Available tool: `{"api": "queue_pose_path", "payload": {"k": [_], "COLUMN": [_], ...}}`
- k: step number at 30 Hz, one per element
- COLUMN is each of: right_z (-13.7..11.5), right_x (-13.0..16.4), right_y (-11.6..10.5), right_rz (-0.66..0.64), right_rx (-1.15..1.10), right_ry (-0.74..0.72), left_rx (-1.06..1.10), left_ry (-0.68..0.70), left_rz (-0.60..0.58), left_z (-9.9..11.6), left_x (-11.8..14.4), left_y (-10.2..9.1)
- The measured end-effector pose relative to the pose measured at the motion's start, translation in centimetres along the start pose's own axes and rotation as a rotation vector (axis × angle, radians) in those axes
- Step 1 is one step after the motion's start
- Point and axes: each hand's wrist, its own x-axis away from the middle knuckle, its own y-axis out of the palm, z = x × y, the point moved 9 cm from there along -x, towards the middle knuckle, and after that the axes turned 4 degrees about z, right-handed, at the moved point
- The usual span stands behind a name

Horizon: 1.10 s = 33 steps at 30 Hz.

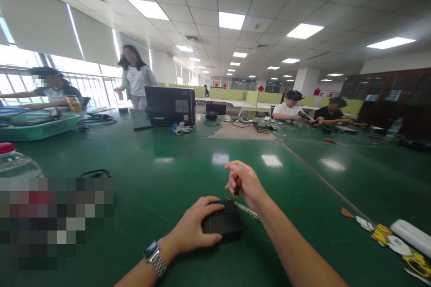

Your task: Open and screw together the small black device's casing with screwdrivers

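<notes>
black box (222, 224): small, rectangular, lying flat on the green table, near edge, lid side up. screwdriver (237, 185): orange-and-black handle, held upright, tip down at the box's rear edge. shaft hidden.

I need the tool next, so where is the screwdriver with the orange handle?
In the head view, the screwdriver is gripped upright in the right hand, just above the black device that the left hand steadies on the green table.
</notes>
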Motion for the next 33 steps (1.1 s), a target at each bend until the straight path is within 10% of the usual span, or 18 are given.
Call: {"api": "queue_pose_path", "payload": {"k": [33], "right_z": [-0.9], "right_x": [0.3], "right_y": [-0.5], "right_rz": [0.007], "right_rx": [0.065], "right_ry": [0.022], "left_rx": [0.010], "left_ry": [0.004], "left_rz": [-0.003], "left_z": [0.1], "left_x": [0.1], "left_y": [0.0]}}
